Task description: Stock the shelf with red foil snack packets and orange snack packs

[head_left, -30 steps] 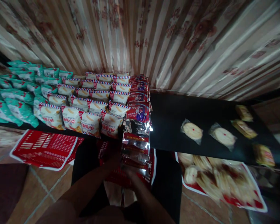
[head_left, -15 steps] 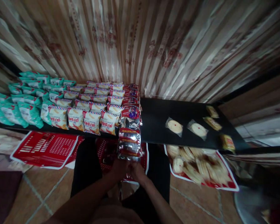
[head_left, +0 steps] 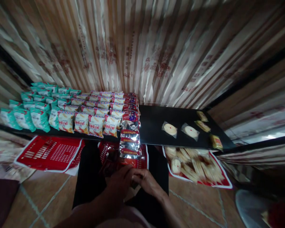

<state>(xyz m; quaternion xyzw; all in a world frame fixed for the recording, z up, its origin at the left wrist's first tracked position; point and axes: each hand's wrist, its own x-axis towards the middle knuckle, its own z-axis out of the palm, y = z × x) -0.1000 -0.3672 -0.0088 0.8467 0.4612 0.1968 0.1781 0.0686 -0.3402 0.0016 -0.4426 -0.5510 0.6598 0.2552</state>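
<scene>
My left hand (head_left: 120,182) and my right hand (head_left: 146,181) meet over my lap, in front of the black bench. Their fingers are curled together, and what lies between them is hidden and dark. A pale shiny patch shows just beneath the fingers. Above the hands, a row of overlapping red and silver snack packets (head_left: 130,139) runs from the back of the bench over its front edge. Dark red packets (head_left: 109,166) lie just beyond my left hand, in a red basket (head_left: 143,158) between my knees.
White snack bags (head_left: 96,125) and teal bags (head_left: 39,118) stand in rows on the left. Two round wrapped wafers (head_left: 169,129) and several yellow packets (head_left: 216,142) lie on the black bench (head_left: 149,123). A red basket (head_left: 49,153) sits lower left; another holds wafers (head_left: 197,164).
Both hands have drawn back toward my body, away from the near end of the packet row. The view has shifted, so the bench's right side appears further left.
</scene>
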